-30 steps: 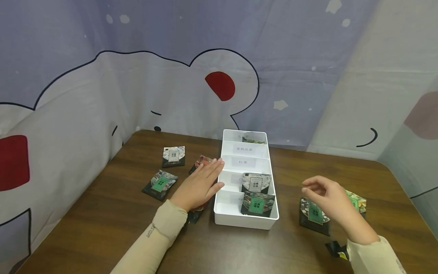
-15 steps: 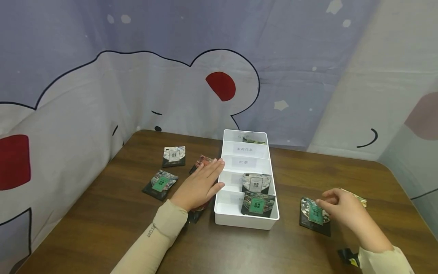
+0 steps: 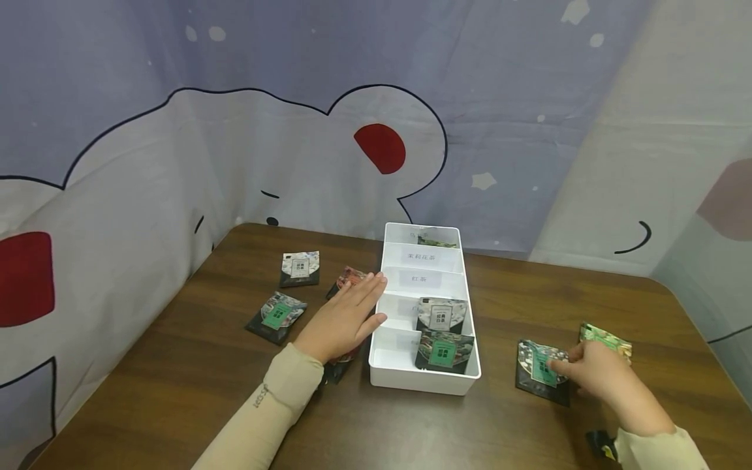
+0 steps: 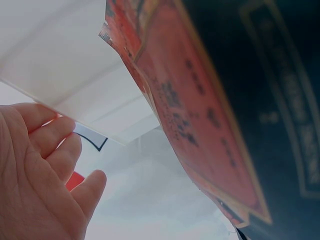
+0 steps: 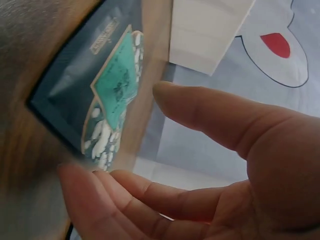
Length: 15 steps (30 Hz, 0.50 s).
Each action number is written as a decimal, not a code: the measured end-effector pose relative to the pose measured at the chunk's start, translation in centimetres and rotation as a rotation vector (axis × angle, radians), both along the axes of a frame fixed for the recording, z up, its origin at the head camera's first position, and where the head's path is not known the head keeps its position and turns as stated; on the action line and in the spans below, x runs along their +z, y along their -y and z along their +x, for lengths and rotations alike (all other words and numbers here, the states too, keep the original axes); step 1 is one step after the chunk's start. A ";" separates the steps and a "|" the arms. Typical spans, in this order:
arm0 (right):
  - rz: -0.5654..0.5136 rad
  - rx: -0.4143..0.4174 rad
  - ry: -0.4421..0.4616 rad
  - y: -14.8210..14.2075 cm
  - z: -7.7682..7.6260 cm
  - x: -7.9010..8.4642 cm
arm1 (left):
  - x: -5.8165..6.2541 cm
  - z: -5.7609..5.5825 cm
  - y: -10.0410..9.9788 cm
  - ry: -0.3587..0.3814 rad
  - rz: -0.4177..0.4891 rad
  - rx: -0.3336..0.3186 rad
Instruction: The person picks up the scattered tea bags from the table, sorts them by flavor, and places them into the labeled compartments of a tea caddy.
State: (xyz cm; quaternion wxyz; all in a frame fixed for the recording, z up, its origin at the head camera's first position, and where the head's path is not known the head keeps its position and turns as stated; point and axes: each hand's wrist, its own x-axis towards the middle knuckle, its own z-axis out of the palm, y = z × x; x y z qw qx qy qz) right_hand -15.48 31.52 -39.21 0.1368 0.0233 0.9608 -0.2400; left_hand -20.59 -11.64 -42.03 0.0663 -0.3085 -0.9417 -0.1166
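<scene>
In the head view my left hand (image 3: 341, 320) lies with straight fingers against the left wall of a white divided box (image 3: 420, 380). Red-and-black tea sachets (image 3: 348, 279) lie partly under it; one red-labelled sachet (image 4: 200, 120) looms large in the left wrist view. On the right, my right hand (image 3: 602, 373) is at a black tea sachet with a green label (image 3: 539, 382). Its thumb hangs over the label, its other fingers by the right edge. The right wrist view shows a wide gap between thumb and fingers, with the fingertips (image 5: 75, 180) right at the sachet's edge.
Upright in the box's near compartments stand a white-label sachet (image 3: 440, 314) and a green-label one (image 3: 443, 352); a green packet (image 3: 436, 241) sits at the far end. More sachets lie left (image 3: 299, 269). A yellow-green sachet (image 3: 611, 341) and small black packet (image 3: 600, 445) are right.
My right hand has moved right and down, from above the green-label sachet to its right edge, uncovering part of the yellow-green sachet again. The left hand has stayed at the box.
</scene>
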 end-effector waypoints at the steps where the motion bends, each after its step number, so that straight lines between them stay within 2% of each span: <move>1: 0.001 -0.002 0.006 0.0 0.0 -0.1 | 0.0 0.0 0.0 0.001 0.001 0.000; 7: 0.041 -0.015 0.038 0.0 0.0 -0.6 | 0.0 0.0 -0.1 -0.005 0.009 -0.005; 15: 0.099 0.009 0.017 0.0 -0.3 -1.0 | 0.0 0.0 0.0 -0.007 0.006 -0.003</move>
